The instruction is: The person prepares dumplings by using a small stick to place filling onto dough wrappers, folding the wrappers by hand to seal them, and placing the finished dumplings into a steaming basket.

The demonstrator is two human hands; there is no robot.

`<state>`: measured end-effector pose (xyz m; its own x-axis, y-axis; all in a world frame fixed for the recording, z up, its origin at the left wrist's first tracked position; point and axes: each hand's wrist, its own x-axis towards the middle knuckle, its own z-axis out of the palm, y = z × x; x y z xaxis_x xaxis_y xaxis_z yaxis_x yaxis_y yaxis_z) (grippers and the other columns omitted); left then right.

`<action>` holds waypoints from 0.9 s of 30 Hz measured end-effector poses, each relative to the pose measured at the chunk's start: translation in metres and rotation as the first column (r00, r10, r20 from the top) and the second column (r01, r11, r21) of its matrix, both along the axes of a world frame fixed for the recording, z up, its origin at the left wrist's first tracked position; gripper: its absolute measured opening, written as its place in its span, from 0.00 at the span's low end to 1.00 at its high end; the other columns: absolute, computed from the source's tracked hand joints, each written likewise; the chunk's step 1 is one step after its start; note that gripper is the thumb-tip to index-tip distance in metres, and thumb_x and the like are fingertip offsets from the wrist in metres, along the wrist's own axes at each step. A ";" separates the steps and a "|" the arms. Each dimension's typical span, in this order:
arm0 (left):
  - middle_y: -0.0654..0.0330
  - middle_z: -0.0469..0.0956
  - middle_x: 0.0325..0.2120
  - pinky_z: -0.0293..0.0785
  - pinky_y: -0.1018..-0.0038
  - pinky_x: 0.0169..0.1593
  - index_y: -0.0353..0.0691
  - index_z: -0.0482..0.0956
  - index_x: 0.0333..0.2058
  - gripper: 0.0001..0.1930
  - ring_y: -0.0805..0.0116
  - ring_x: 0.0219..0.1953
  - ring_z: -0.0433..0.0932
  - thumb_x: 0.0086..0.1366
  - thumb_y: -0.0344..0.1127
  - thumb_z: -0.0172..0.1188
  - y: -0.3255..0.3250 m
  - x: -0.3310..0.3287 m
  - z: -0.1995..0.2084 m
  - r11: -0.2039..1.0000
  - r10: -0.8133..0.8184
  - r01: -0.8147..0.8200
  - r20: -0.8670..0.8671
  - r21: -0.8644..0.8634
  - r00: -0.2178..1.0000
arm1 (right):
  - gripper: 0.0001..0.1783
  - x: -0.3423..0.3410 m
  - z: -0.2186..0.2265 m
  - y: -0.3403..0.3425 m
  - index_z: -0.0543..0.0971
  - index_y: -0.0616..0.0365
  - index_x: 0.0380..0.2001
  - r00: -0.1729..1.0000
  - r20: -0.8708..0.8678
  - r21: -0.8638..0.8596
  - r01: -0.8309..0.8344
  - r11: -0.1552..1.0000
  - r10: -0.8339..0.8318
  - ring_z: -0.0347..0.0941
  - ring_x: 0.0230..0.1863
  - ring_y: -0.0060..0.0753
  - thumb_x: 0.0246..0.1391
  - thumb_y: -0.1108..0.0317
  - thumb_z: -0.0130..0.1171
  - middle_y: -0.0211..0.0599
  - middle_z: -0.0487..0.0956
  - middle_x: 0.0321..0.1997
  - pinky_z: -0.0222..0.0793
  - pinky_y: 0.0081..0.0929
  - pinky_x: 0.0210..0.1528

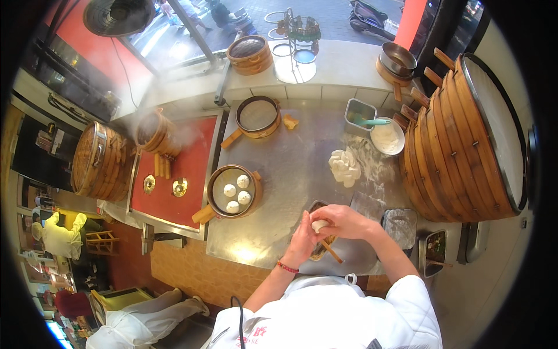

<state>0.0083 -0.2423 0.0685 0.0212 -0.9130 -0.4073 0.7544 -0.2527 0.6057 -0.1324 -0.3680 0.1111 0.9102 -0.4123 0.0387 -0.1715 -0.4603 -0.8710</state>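
Near the front of the steel worktop, my left hand (299, 239) cups a small white dough bun (319, 225). The fingers of my right hand (347, 223) pinch the bun's upper edge. Under both hands sits a container of brown filling (318, 251), partly hidden, with a wooden stick (332, 250) in it. To the left, a round bamboo steamer (257, 198) with a wooden handle holds several pleated buns (230, 190). A heap of pale dough pieces (344, 167) lies beyond my right hand on floury steel.
Tall stacked steamers (459, 145) stand at the right. A flour bowl (387, 138) and a tub with a turquoise utensil (360, 116) are at the back. Steam rises by a steamer (156, 132) on the red-topped stove (168, 200). Another person (145, 320) is at lower left.
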 end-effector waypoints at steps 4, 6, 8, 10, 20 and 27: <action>0.51 0.72 0.59 0.69 0.59 0.66 0.31 0.63 0.63 0.36 0.59 0.61 0.72 0.78 0.59 0.28 0.009 -0.005 0.004 0.999 0.043 -0.039 -0.126 0.036 0.991 | 0.13 0.000 -0.004 0.017 0.78 0.60 0.44 0.976 0.072 -0.049 0.208 0.977 -0.205 0.75 0.47 0.45 0.56 0.68 0.63 0.42 0.77 0.47 0.73 0.36 0.48; 0.51 0.72 0.58 0.69 0.59 0.66 0.31 0.64 0.63 0.36 0.59 0.61 0.73 0.78 0.60 0.27 0.014 -0.007 0.006 0.999 0.025 -0.021 -0.168 0.024 0.985 | 0.13 -0.001 -0.019 0.023 0.78 0.61 0.45 0.907 0.189 -0.014 0.386 0.923 -0.376 0.73 0.52 0.48 0.60 0.66 0.58 0.42 0.76 0.51 0.71 0.40 0.52; 0.51 0.72 0.58 0.68 0.59 0.67 0.30 0.64 0.63 0.37 0.59 0.61 0.72 0.78 0.60 0.26 0.016 -0.007 -0.001 0.999 -0.053 0.050 -0.232 -0.019 0.971 | 0.14 0.007 -0.031 0.030 0.77 0.61 0.46 0.843 0.208 -0.003 0.508 0.861 -0.497 0.71 0.54 0.49 0.62 0.64 0.56 0.42 0.75 0.52 0.69 0.41 0.55; 0.52 0.71 0.60 0.66 0.59 0.67 0.31 0.63 0.64 0.37 0.61 0.63 0.70 0.78 0.61 0.25 0.017 -0.011 -0.007 0.998 -0.017 0.029 -0.236 0.048 0.972 | 0.16 0.021 -0.042 0.035 0.78 0.59 0.49 0.800 0.185 -0.081 0.591 0.803 -0.570 0.68 0.58 0.47 0.63 0.61 0.53 0.41 0.75 0.54 0.64 0.43 0.60; 0.57 0.67 0.64 0.61 0.60 0.69 0.38 0.62 0.66 0.38 0.62 0.67 0.64 0.76 0.65 0.24 0.022 -0.021 0.002 0.976 0.165 -0.131 -0.199 0.173 0.966 | 0.16 0.065 -0.045 0.069 0.80 0.57 0.46 0.723 0.174 -0.531 0.640 0.555 -0.668 0.69 0.57 0.43 0.60 0.61 0.56 0.38 0.77 0.51 0.61 0.42 0.58; 0.54 0.65 0.66 0.58 0.59 0.71 0.36 0.60 0.68 0.44 0.59 0.69 0.62 0.73 0.70 0.23 0.030 0.000 -0.015 0.997 0.014 -0.045 -0.429 -0.062 0.903 | 0.15 0.039 -0.044 0.052 0.80 0.57 0.47 0.660 0.172 0.214 0.699 0.682 -0.731 0.67 0.58 0.47 0.63 0.62 0.53 0.40 0.76 0.53 0.60 0.44 0.60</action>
